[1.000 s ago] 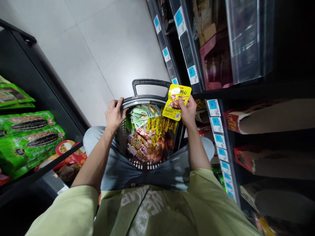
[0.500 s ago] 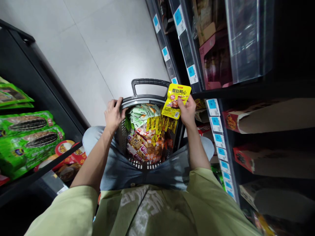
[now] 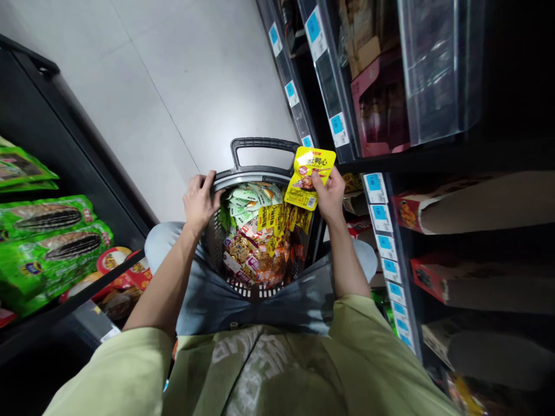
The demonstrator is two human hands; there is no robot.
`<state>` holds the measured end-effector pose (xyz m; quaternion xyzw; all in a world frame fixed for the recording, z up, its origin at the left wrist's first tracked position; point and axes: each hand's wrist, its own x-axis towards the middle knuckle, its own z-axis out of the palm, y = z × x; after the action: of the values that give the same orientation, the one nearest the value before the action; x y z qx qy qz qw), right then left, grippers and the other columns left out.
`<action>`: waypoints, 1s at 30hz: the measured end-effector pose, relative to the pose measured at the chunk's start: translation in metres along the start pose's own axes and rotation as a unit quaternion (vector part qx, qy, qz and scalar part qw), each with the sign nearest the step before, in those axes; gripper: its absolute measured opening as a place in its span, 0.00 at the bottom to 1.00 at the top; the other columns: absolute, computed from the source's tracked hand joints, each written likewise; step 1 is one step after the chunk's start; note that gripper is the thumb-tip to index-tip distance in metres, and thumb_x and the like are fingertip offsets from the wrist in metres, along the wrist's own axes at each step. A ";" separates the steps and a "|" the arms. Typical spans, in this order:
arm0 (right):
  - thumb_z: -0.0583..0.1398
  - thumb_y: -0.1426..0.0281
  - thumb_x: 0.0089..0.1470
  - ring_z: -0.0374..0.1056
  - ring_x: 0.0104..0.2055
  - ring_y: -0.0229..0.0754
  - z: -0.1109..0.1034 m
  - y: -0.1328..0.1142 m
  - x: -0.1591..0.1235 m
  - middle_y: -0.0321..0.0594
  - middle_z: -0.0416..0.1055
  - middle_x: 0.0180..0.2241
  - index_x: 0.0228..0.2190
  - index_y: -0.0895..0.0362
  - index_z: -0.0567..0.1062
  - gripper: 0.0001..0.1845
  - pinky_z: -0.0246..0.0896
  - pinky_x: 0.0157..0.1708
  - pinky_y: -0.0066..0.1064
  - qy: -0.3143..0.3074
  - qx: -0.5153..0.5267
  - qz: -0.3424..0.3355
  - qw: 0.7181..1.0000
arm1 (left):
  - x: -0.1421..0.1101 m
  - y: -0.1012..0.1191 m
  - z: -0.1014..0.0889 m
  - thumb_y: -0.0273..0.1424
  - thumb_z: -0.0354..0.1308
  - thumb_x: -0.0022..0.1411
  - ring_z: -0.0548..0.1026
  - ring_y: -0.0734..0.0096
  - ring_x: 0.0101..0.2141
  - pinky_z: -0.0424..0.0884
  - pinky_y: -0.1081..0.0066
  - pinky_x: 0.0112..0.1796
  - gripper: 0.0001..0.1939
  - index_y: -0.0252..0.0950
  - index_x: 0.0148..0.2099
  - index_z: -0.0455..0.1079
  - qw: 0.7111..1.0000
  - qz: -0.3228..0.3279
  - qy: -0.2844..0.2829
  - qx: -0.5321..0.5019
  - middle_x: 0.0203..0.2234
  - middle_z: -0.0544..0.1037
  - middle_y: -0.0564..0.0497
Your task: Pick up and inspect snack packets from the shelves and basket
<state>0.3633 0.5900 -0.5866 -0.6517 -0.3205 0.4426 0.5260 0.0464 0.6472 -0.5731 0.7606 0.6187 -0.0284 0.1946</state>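
Observation:
My right hand (image 3: 329, 193) pinches a yellow snack packet (image 3: 310, 176) with red and black print, thumb lying across its front. The packet is held over the far right corner of the shopping basket (image 3: 260, 177), which stands between my knees. My left hand (image 3: 202, 202) is closed round the basket's rim at the far left. Inside the basket lie pale green packets (image 3: 254, 197) at the far side, small yellow packets (image 3: 273, 222) in the middle, and brown and purple snack packets (image 3: 243, 254) nearest me. The basket's black handle (image 3: 264, 143) leans out over the far rim.
Dark shelves (image 3: 390, 266) with blue-and-white price tags and cardboard boxes rise close on my right. On the left, another shelf holds large green bags (image 3: 56, 245) and red round packs (image 3: 115, 260). Grey floor tiles (image 3: 186, 75) stretch ahead.
Almost nothing differs. The yellow packet has tilted slightly in my right hand, shifting the glare on its print; my left hand stays on the basket rim.

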 end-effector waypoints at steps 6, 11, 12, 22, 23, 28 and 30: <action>0.53 0.46 0.58 0.75 0.42 0.46 -0.002 0.007 0.002 0.38 0.76 0.36 0.36 0.52 0.74 0.24 0.73 0.40 0.37 0.027 -0.005 -0.012 1.000 | 0.000 0.001 -0.001 0.48 0.50 0.63 0.65 0.54 0.48 0.66 0.63 0.42 0.31 0.41 0.64 0.60 1.000 -0.002 0.001 0.010 0.46 0.69 0.41; 0.52 0.46 0.59 0.75 0.41 0.45 -0.003 0.010 0.003 0.37 0.75 0.35 0.36 0.52 0.74 0.24 0.73 0.40 0.37 0.027 0.003 -0.017 0.999 | 0.000 0.001 0.000 0.48 0.50 0.63 0.65 0.53 0.48 0.66 0.62 0.42 0.31 0.41 0.64 0.60 1.000 0.000 0.004 0.007 0.46 0.69 0.40; 0.52 0.47 0.59 0.75 0.41 0.45 -0.003 0.010 0.003 0.37 0.75 0.34 0.36 0.52 0.74 0.24 0.73 0.40 0.37 0.028 0.005 -0.016 0.999 | 0.000 0.001 0.000 0.49 0.50 0.64 0.65 0.53 0.48 0.66 0.62 0.42 0.31 0.41 0.64 0.60 1.000 0.000 0.004 0.005 0.46 0.69 0.40; 0.53 0.44 0.56 0.74 0.45 0.48 -0.003 0.007 0.001 0.39 0.77 0.36 0.37 0.53 0.76 0.27 0.73 0.43 0.38 0.020 -0.001 -0.006 1.000 | 0.000 0.002 0.000 0.49 0.49 0.64 0.66 0.54 0.48 0.66 0.63 0.41 0.31 0.41 0.64 0.60 1.000 -0.005 0.006 0.013 0.46 0.69 0.41; 0.53 0.44 0.56 0.74 0.45 0.48 -0.003 0.007 0.000 0.39 0.77 0.36 0.37 0.53 0.76 0.27 0.73 0.43 0.38 0.020 0.001 -0.004 1.000 | 0.000 0.002 0.000 0.49 0.50 0.64 0.66 0.54 0.48 0.66 0.63 0.42 0.31 0.41 0.64 0.60 1.000 -0.005 0.005 0.012 0.46 0.69 0.41; 0.54 0.45 0.56 0.74 0.42 0.46 -0.001 0.010 0.001 0.38 0.76 0.34 0.35 0.52 0.76 0.25 0.73 0.40 0.36 0.026 0.022 0.008 0.999 | 0.000 0.001 0.000 0.48 0.50 0.64 0.65 0.54 0.48 0.66 0.64 0.41 0.30 0.41 0.64 0.60 1.000 -0.001 0.003 0.008 0.46 0.69 0.41; 0.57 0.47 0.56 0.74 0.39 0.44 0.000 0.009 0.002 0.37 0.75 0.33 0.34 0.52 0.75 0.22 0.72 0.37 0.34 0.028 0.054 0.014 0.998 | 0.000 0.000 0.000 0.47 0.50 0.64 0.65 0.54 0.48 0.66 0.64 0.41 0.30 0.40 0.64 0.59 1.000 0.001 0.001 0.011 0.46 0.68 0.41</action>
<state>0.3639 0.5894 -0.5956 -0.6385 -0.2725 0.4481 0.5632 0.0467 0.6469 -0.5728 0.7634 0.6178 -0.0339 0.1853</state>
